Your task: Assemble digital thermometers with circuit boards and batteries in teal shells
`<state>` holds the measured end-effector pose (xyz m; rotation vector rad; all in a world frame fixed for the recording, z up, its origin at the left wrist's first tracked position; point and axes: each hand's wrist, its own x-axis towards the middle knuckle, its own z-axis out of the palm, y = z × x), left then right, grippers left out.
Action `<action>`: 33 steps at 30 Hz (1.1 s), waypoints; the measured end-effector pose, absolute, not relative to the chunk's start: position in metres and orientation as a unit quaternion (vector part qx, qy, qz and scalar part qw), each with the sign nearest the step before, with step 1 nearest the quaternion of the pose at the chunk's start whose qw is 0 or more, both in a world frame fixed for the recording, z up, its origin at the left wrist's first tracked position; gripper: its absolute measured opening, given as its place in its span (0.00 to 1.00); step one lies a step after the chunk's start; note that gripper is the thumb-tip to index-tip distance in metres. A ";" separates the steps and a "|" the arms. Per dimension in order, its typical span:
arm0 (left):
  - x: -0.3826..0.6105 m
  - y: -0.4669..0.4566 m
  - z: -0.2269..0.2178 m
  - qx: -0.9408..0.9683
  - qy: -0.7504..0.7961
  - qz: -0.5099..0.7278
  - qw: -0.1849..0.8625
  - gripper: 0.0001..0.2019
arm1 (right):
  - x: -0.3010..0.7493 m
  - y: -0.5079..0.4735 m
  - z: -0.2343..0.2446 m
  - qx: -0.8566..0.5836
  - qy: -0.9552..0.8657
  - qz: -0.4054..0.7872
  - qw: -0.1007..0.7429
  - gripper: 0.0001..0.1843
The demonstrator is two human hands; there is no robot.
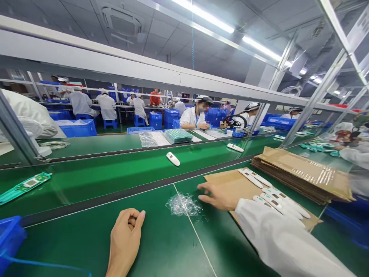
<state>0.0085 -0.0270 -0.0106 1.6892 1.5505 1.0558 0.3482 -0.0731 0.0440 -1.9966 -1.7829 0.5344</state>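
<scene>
My left hand [126, 236] rests on the green table with its fingers curled into a loose fist, and nothing shows inside it. My right hand [217, 196], in a white sleeve, lies flat with fingers stretched out, right beside a crumpled clear plastic bag [183, 205]. Its wrist lies over a flat cardboard sheet [230, 182] that carries several white thermometer-like devices [273, 196]. One more white device [173, 159] lies on the green conveyor belt [115, 169] beyond.
A stack of flattened cardboard [305, 175] sits at the right. A green circuit board [24, 186] lies at the far left, a blue bin [10, 240] at the near left corner. Another white device [235, 147] rides the belt. Workers in white sit across the line.
</scene>
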 end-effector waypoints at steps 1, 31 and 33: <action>0.008 -0.027 -0.010 0.638 0.581 0.406 0.302 0.21 | 0.327 -0.064 0.037 -0.703 -0.651 0.192 0.214 0.27; -0.001 -0.023 -0.019 0.647 0.603 0.438 0.160 0.03 | 0.173 -0.029 -0.037 -0.536 -0.721 0.062 0.435 0.10; -0.012 -0.005 -0.019 0.661 0.639 0.381 0.101 0.04 | 0.173 -0.026 -0.039 -0.523 -0.733 0.023 0.434 0.09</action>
